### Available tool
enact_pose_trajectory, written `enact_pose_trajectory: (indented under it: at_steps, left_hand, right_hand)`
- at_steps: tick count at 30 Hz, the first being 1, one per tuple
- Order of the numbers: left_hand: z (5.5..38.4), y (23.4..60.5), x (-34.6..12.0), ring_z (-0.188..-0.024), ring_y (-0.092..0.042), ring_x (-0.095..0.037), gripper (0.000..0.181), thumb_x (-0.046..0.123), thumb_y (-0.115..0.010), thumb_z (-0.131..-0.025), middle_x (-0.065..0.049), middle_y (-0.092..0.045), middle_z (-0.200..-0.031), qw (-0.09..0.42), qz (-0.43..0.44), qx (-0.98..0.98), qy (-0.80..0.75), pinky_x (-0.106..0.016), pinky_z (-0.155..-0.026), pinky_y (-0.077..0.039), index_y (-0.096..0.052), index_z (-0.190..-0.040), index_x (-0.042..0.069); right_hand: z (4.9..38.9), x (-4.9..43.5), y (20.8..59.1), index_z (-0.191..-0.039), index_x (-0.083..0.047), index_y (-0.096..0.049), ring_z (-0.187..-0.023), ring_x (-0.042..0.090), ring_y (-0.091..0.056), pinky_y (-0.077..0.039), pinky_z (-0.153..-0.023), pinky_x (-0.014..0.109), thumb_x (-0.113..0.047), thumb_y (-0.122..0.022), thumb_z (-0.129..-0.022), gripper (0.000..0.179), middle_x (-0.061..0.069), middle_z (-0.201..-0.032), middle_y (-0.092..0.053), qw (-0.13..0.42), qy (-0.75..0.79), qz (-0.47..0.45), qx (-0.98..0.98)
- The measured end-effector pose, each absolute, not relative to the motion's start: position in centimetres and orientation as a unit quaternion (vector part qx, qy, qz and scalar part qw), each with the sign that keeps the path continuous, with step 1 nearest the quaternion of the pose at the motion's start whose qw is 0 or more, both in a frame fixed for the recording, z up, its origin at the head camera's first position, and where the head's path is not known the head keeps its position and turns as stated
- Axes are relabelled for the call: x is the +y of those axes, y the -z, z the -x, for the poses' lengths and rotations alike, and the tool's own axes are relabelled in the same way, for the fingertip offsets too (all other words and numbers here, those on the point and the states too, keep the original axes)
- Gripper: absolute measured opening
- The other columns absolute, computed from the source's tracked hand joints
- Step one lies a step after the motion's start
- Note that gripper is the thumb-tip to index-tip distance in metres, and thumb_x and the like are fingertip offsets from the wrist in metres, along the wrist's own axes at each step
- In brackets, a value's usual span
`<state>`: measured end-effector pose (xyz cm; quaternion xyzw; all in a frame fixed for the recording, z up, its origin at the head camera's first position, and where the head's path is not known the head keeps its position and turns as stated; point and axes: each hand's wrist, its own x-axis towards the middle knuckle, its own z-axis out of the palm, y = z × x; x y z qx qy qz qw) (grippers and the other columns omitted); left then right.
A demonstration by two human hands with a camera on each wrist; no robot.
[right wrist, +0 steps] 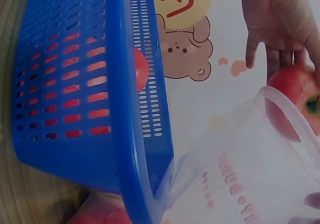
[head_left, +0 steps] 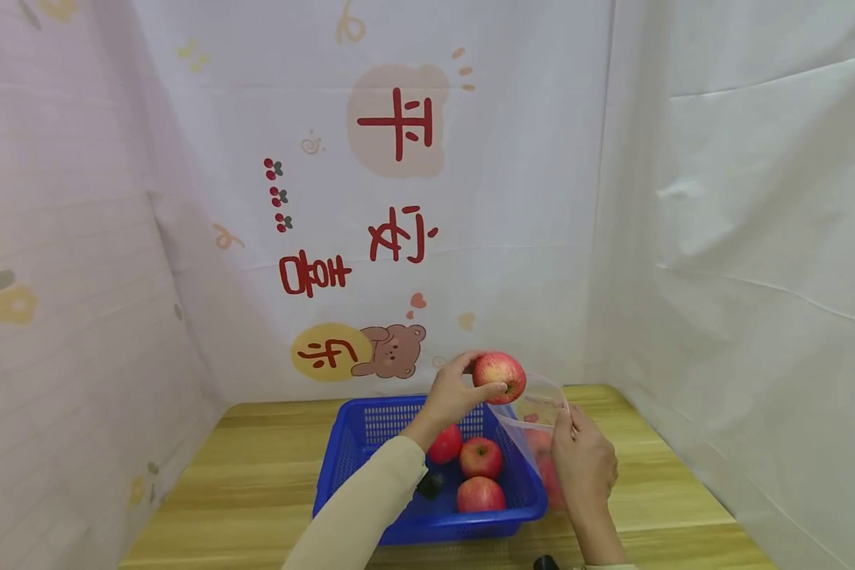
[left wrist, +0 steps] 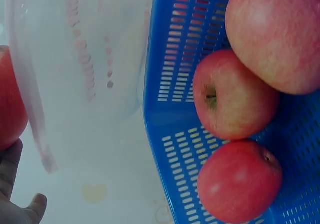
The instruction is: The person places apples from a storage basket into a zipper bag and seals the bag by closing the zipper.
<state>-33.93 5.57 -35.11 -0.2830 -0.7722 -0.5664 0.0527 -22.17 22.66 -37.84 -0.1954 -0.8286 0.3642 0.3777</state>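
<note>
A red apple (head_left: 499, 378) is gripped between the thumb and fingers of my left hand (head_left: 454, 393), at the mouth of a translucent plastic bag (head_left: 516, 419). The same apple (right wrist: 292, 102) appears partly behind the bag's rim in the right wrist view. My right hand (head_left: 586, 459) pinches the right side of the bag's rim, holding the mouth apart. Red apples (head_left: 552, 479) show through the lower part of the bag. Beside it, a blue plastic basket (head_left: 331, 455) contains three visible apples (left wrist: 240, 181); my left forearm hides part of its inside.
The basket stands on a wood-grain table (head_left: 264, 443), with the bag hanging along its right side. White printed cloth walls (head_left: 513, 222) enclose the table at the back and both sides. A small dark object (head_left: 545, 562) shows near my right forearm.
</note>
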Motion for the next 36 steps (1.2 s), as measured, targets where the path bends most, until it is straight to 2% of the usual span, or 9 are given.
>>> enact_pose_trajectory:
  at_steps: [11, 16, 20, 24, 28, 31, 36]
  left_hand:
    - [33.5, 36.3, 7.4, -0.098, -0.059, -0.012, 0.064, 0.038, -0.082, -0.082, 0.003, -0.064, -0.119, 0.074, 0.311, -0.796, 0.514, -0.023, -0.077, -0.054, -0.058, -0.136, 0.013]
    - [33.4, 36.5, 8.0, -0.099, -0.06, -0.011, 0.064, 0.041, -0.083, -0.08, 0.003, -0.066, -0.116, 0.093, 0.318, -0.812, 0.481, -0.023, -0.079, -0.053, -0.06, -0.133, 0.013]
    - [33.1, 36.6, 8.6, -0.099, -0.06, -0.012, 0.064, 0.044, -0.082, -0.08, 0.002, -0.067, -0.114, 0.094, 0.314, -0.826, 0.458, -0.024, -0.08, -0.052, -0.061, -0.131, 0.013]
    - [32.7, 36.7, 9.1, -0.102, -0.058, -0.013, 0.065, 0.048, -0.081, -0.08, 0.003, -0.067, -0.116, 0.088, 0.309, -0.838, 0.442, -0.027, -0.085, -0.051, -0.061, -0.132, 0.015]
    - [32.3, 36.7, 9.7, -0.108, -0.056, -0.015, 0.066, 0.053, -0.079, -0.079, 0.006, -0.066, -0.123, 0.085, 0.302, -0.849, 0.425, -0.036, -0.097, -0.043, -0.062, -0.133, 0.02]
    - [32.0, 36.7, 10.0, -0.109, -0.058, -0.014, 0.067, 0.055, -0.08, -0.077, 0.009, -0.065, -0.124, 0.082, 0.295, -0.858, 0.413, -0.042, -0.101, -0.038, -0.062, -0.132, 0.021]
    - [31.8, 36.6, 10.1, -0.105, -0.062, -0.013, 0.064, 0.052, -0.08, -0.079, 0.007, -0.067, -0.12, 0.06, 0.3, -0.852, 0.424, -0.032, -0.094, -0.048, -0.064, -0.131, 0.018]
  right_hand:
    - [22.4, 22.3, 37.8, -0.075, -0.018, -0.063, -0.079, 0.049, -0.064, -0.035, -0.044, 0.042, -0.034, -0.049, -0.101, 0.034, 0.014, -0.084, -0.07, 0.379, -0.362, 0.192, -0.83]
    - [22.4, 22.2, 37.6, -0.074, -0.016, -0.06, -0.083, 0.053, -0.063, -0.037, -0.045, 0.047, -0.033, -0.047, -0.101, 0.035, 0.018, -0.088, -0.07, 0.372, -0.364, 0.193, -0.832]
    - [22.3, 22.2, 37.7, -0.095, -0.015, -0.074, -0.094, 0.054, -0.062, -0.046, -0.058, 0.06, -0.035, -0.045, -0.102, 0.036, 0.017, -0.108, -0.071, 0.363, -0.368, 0.196, -0.834]
    - [22.2, 22.1, 37.8, -0.11, -0.016, -0.075, -0.101, 0.052, -0.061, -0.047, -0.067, 0.065, -0.036, -0.044, -0.103, 0.037, 0.013, -0.119, -0.069, 0.362, -0.371, 0.192, -0.833]
    - [22.1, 22.0, 37.8, -0.105, -0.017, -0.075, -0.102, 0.05, -0.062, -0.047, -0.067, 0.063, -0.034, -0.044, -0.103, 0.036, 0.012, -0.118, -0.069, 0.361, -0.373, 0.188, -0.834]
    - [22.0, 22.1, 37.8, -0.114, -0.017, -0.074, -0.109, 0.05, -0.059, -0.047, -0.074, 0.065, -0.034, -0.043, -0.103, 0.038, 0.01, -0.128, -0.065, 0.352, -0.374, 0.191, -0.836]
    - [22.0, 22.0, 37.8, -0.119, -0.015, -0.073, -0.11, 0.052, -0.058, -0.046, -0.078, 0.067, -0.035, -0.043, -0.103, 0.039, 0.012, -0.131, -0.063, 0.351, -0.373, 0.191, -0.837]
